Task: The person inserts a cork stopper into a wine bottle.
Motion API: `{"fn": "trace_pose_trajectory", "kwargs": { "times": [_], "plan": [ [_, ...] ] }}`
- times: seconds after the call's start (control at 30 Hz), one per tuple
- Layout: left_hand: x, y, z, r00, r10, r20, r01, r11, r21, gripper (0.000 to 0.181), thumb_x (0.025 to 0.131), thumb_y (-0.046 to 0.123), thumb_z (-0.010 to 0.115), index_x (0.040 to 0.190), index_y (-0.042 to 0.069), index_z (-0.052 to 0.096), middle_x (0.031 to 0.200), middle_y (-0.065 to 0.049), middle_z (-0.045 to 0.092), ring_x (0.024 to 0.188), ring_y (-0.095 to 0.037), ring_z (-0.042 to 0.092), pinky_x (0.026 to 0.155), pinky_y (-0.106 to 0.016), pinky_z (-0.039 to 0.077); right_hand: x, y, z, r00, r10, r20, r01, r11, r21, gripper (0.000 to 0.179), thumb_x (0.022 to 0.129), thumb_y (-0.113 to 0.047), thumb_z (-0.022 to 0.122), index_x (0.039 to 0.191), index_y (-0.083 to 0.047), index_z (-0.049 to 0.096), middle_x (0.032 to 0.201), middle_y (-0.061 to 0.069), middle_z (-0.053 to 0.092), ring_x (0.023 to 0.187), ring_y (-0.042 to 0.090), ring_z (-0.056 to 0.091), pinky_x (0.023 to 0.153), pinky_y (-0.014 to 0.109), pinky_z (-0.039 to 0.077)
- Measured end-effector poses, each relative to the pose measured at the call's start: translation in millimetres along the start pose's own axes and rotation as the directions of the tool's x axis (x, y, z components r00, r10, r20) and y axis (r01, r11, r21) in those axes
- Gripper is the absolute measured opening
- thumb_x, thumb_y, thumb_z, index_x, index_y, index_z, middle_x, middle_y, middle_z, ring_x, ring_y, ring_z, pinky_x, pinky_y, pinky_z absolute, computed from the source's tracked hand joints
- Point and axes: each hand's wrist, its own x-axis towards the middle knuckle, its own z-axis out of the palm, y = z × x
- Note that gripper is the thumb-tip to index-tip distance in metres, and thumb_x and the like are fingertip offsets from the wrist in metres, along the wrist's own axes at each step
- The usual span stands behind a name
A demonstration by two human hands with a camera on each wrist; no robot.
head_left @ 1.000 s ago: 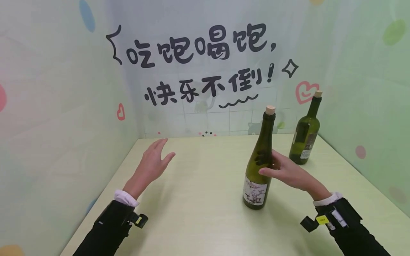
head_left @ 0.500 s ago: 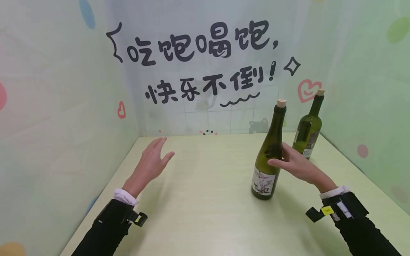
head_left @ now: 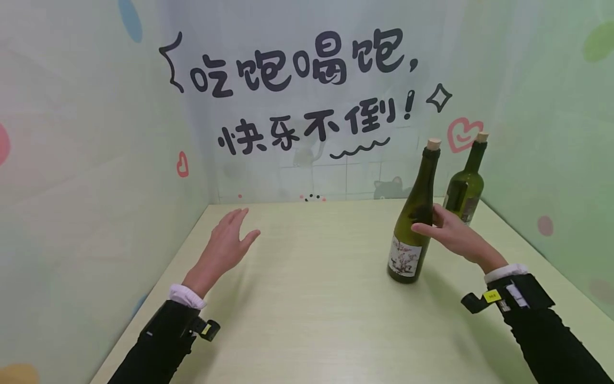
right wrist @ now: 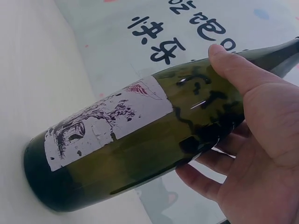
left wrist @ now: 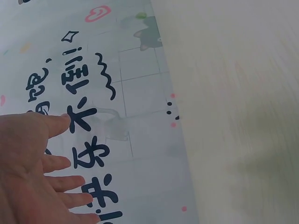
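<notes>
A green glass wine bottle with a cork in its mouth and a white blossom-branch label leans slightly rightward at the right of the table. My right hand grips it just above the label, thumb on the near side. In the right wrist view the fingers of that hand wrap behind the bottle, whose base is right at the tabletop. My left hand hovers over the table's left side, fingers extended and thumb spread, holding nothing. Its open palm shows in the left wrist view.
Behind the gripped bottle stands a second corked green bottle, its lower part hidden by the right hand. Printed fabric walls enclose the pale table at the back and both sides.
My right hand has carried the bottle rightward and farther back, so it now stands closer in front of the second bottle. The left hand has stayed almost still.
</notes>
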Motion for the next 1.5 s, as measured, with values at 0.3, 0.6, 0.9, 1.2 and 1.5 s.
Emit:
{"fn": "trace_pose_trajectory", "kwargs": {
  "times": [0.3, 0.6, 0.9, 1.2, 1.5],
  "plan": [
    [0.2, -0.8, 0.7, 1.0, -0.004, -0.008, 0.004, 1.0, 0.014, 0.069, 0.094, 0.033, 0.06, 0.147, -0.003, 0.035, 0.146, -0.024, 0.035, 0.135, -0.04, 0.031, 0.106, -0.058, 0.023, 12.2, 4.4, -15.3, 0.999, 0.044, -0.027, -0.045, 0.999, -0.019, 0.074, 0.093, -0.042, 0.058, 0.146, -0.001, 0.027, 0.137, 0.021, 0.046, 0.127, 0.039, 0.042, 0.102, 0.06, 0.03],
    [2.4, -7.1, 0.3, 1.0, -0.021, -0.001, 0.021, 1.0, 0.019, 0.069, 0.094, 0.033, 0.059, 0.147, -0.004, 0.035, 0.146, -0.025, 0.035, 0.135, -0.041, 0.031, 0.105, -0.059, 0.023, 26.7, 13.0, -19.5, 0.994, 0.075, -0.083, -0.081, 0.994, -0.067, 0.072, 0.093, -0.049, 0.055, 0.137, 0.004, 0.032, 0.128, 0.023, 0.047, 0.119, 0.039, 0.045, 0.1, 0.059, 0.032],
    [0.3, -17.2, 2.5, 0.999, -0.037, 0.016, 0.037, 0.999, 0.018, 0.069, 0.095, 0.033, 0.057, 0.147, -0.004, 0.033, 0.146, -0.026, 0.034, 0.135, -0.042, 0.03, 0.105, -0.06, 0.022, 44.7, 23.4, -22.5, 0.981, 0.113, -0.159, -0.132, 0.984, -0.118, 0.076, 0.09, -0.057, 0.053, 0.13, 0.004, 0.035, 0.118, 0.023, 0.045, 0.107, 0.038, 0.044, 0.09, 0.054, 0.039],
    [-0.4, -26.2, 1.6, 0.998, -0.068, 0.007, 0.068, 0.997, 0.026, 0.069, 0.095, 0.032, 0.058, 0.147, -0.004, 0.033, 0.147, -0.025, 0.034, 0.135, -0.042, 0.03, 0.105, -0.06, 0.022, 67.8, 26.6, -25.5, 0.975, 0.135, -0.176, -0.161, 0.976, -0.144, 0.086, 0.087, -0.064, 0.049, 0.136, 0.004, 0.032, 0.126, 0.024, 0.044, 0.113, 0.04, 0.044, 0.096, 0.06, 0.035],
    [3.2, -34.5, 4.3, 0.996, -0.087, 0.017, 0.086, 0.994, 0.066, 0.069, 0.095, 0.03, 0.059, 0.148, -0.004, 0.031, 0.147, -0.026, 0.034, 0.135, -0.042, 0.03, 0.105, -0.061, 0.02, 91.3, 28.7, -23.0, 0.966, 0.165, -0.2, -0.199, 0.967, -0.159, 0.096, 0.088, -0.064, 0.047, 0.145, 0.008, 0.02, 0.136, 0.03, 0.037, 0.12, 0.045, 0.04, 0.1, 0.061, 0.032]
  ]
}}
